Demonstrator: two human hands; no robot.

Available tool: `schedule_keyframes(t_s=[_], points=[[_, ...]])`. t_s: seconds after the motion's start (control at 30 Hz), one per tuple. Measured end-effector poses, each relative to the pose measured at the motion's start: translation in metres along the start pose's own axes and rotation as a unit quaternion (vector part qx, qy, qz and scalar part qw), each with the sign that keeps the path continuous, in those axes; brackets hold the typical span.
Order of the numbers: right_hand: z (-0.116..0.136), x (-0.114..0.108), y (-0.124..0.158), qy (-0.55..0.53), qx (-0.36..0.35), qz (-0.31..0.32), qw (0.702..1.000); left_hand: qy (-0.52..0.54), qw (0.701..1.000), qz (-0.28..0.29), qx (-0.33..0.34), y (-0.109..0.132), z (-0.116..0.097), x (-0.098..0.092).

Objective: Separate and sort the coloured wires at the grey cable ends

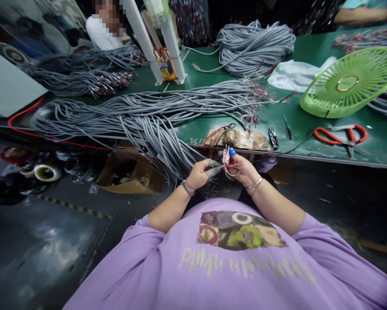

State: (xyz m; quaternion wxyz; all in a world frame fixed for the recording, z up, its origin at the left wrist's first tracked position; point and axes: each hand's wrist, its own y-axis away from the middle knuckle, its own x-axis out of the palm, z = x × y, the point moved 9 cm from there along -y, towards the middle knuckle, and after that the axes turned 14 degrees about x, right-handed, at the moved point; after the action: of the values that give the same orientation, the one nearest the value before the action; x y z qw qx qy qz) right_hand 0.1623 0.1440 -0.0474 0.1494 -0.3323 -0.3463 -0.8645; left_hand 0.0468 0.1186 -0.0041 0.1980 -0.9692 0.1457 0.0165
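My left hand [199, 173], with grey coverings on its fingertips, is closed around the end of a grey cable. Thin red and white wires [232, 165] fan out from that end toward my right hand [243, 170]. A blue cover caps one digit of the right hand, whose fingers are pinched on the wires. Against those fingertips stands a small pinkish-white piece [226, 155], too small to identify. Just beyond both hands, a taped cardboard-like block [240, 138] lies at the bench edge. The long bundle of grey cables [161, 129] hangs over the edge to the left.
On the green bench [199, 64] lie a coiled grey cable [256, 47], red-handled scissors [342, 135], small cutters [272, 138], a thin dark tool [287, 127] and a green fan [348, 82]. A white post [177, 56] rises behind. Below stands a cardboard box [131, 170]. Other people sit across.
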Motion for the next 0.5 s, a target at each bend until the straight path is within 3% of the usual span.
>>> schedule_keyframes(t_s=[0.27, 0.5], points=[[-0.011, 0.0, 0.0, -0.012, 0.02, 0.052, 0.998, 0.0, 0.999, 0.053, 0.008, -0.001, -0.009, 0.008], [-0.026, -0.019, 0.005, 0.004, 0.053, 0.055, 0.997, -0.053, 0.989, 0.125, 0.067, 0.021, -0.033, 0.002]])
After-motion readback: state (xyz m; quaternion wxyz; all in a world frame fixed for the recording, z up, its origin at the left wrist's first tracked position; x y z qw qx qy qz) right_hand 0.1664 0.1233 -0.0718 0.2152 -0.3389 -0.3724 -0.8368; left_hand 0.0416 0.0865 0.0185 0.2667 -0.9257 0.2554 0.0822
